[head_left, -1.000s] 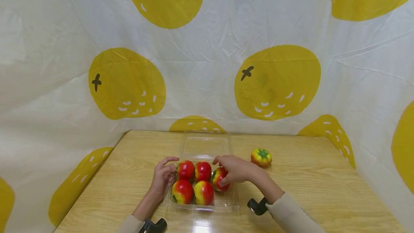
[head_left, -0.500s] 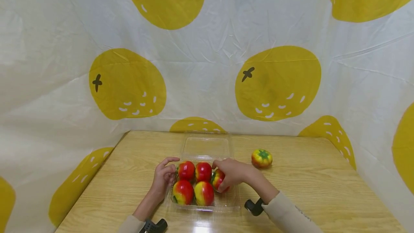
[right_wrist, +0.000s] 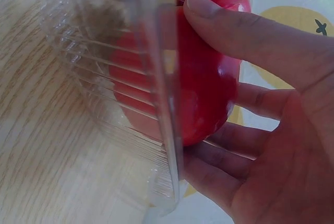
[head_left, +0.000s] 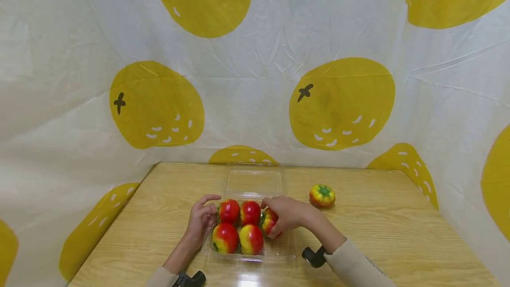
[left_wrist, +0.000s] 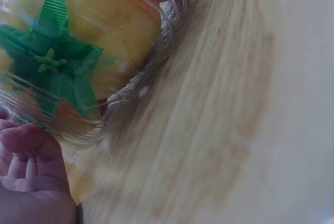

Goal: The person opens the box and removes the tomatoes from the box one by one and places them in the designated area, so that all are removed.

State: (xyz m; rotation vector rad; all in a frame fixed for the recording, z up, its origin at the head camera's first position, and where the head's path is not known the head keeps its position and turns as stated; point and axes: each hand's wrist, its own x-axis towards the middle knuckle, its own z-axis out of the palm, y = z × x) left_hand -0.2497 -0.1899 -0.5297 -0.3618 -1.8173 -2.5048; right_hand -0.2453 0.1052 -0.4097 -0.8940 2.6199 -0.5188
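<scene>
A clear plastic clamshell container (head_left: 275, 258) stands with its lid up, holding several red-and-yellow persimmons (head_left: 225, 238) that look artificial. My right hand (head_left: 288, 212) grips a persimmon (head_left: 268, 219) in the container's back right part. In the right wrist view its thumb (right_wrist: 250, 33) lies on the red skin and the fingers curl beneath, close to the container wall. My left hand (head_left: 201, 217) holds the container's left side, index finger at the back corner and other fingers curled. The left wrist view shows a green leafy calyx (left_wrist: 51, 61) through the plastic.
Another persimmon (head_left: 322, 195) sits on the wooden table (head_left: 378, 229), right of the container, with its green calyx up. The transparent lid (head_left: 254, 180) leans back behind the container. A white curtain (head_left: 247, 101) with yellow fruit prints hangs around the table.
My right hand has closed in around the persimmon at the right and covers more of it; its wrist has shifted slightly left. The left hand stays in place.
</scene>
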